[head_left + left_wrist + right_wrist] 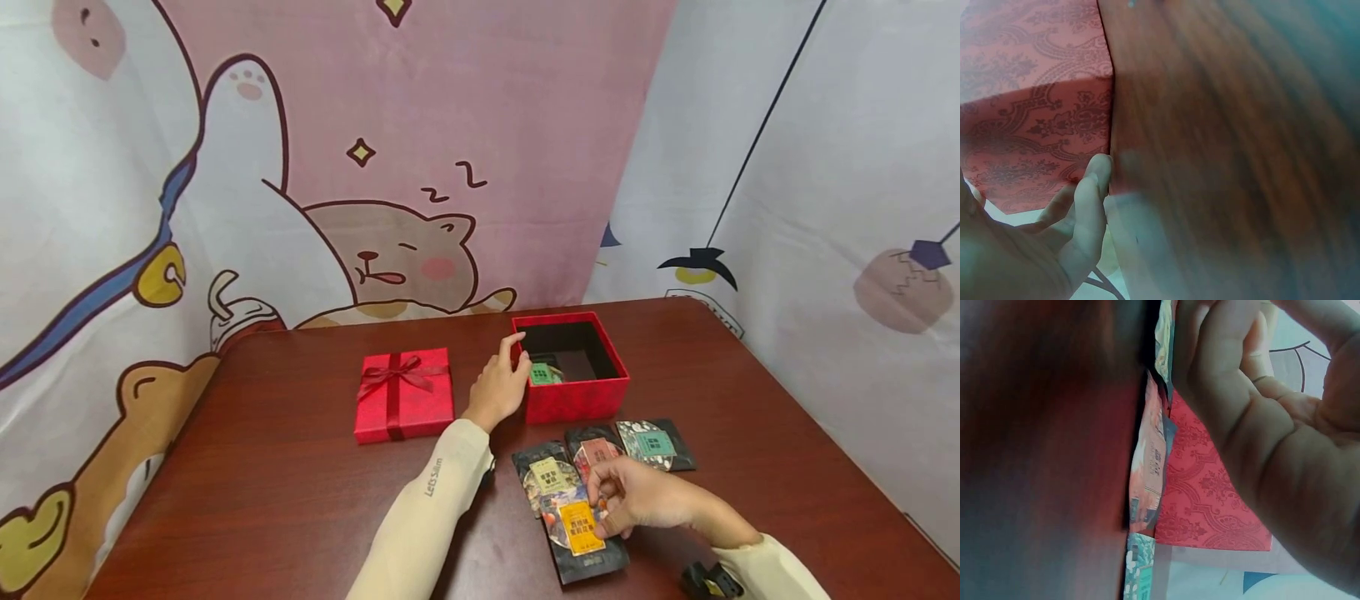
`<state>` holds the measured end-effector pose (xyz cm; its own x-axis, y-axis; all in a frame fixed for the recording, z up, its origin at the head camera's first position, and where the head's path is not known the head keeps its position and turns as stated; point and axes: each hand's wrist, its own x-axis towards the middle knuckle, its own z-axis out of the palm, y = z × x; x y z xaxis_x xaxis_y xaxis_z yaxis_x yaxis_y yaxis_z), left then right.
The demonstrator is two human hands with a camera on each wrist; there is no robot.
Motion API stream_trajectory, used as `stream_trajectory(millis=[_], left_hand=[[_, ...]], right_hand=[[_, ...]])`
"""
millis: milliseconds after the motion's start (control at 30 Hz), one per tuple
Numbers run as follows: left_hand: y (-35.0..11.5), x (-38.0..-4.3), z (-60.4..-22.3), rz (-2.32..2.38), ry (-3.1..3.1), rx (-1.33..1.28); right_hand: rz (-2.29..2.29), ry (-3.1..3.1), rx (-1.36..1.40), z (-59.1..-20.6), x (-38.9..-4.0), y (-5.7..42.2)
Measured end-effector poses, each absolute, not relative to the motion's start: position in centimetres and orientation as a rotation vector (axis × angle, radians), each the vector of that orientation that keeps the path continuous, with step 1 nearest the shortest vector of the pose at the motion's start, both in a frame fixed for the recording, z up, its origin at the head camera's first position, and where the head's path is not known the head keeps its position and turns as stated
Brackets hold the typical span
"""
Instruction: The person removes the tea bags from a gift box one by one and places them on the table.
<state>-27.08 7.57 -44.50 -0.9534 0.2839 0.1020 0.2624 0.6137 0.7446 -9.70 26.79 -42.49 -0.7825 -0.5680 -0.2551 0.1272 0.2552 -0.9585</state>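
A red gift box (573, 402) stands without its lid, a green-labelled packet (542, 372) inside it. My left hand (500, 385) touches the left wall near the rim; the left wrist view shows fingertips against the box's patterned side. With thumb and fingers, my right hand (648, 497) pinches the right edge of a flat black packet with an orange label (581, 531). This packet overlaps one with a pale yellow label (549, 475). Beyond the right hand lie a pink-labelled packet (597, 451) and a teal-labelled packet (655, 444). Part of the orange-labelled packet's edge is hidden by the fingers.
The red lid (373, 408) with a dark red ribbon bow lies left of the box. Everything rests on a brown wooden table (285, 467). A cartoon-printed cloth (525, 150) hangs behind the table.
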Motion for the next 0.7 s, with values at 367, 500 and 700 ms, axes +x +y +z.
stream_trajectory(millis=[367,500,700], left_hand=[[7.5,-27.0,-44.6,1.275,2.794,0.473],[7.5,-27.1,-44.5,1.267,2.798,0.477],[7.4,-27.1,-44.4,1.273,2.791,0.491]], right_hand=[[-1.555,1.905,-0.402,-43.1,-8.8,26.0],[-1.538,1.894,-0.367,-43.1,-8.6,25.8],[-1.531,1.914,-0.371,-43.2,-8.3,25.6]])
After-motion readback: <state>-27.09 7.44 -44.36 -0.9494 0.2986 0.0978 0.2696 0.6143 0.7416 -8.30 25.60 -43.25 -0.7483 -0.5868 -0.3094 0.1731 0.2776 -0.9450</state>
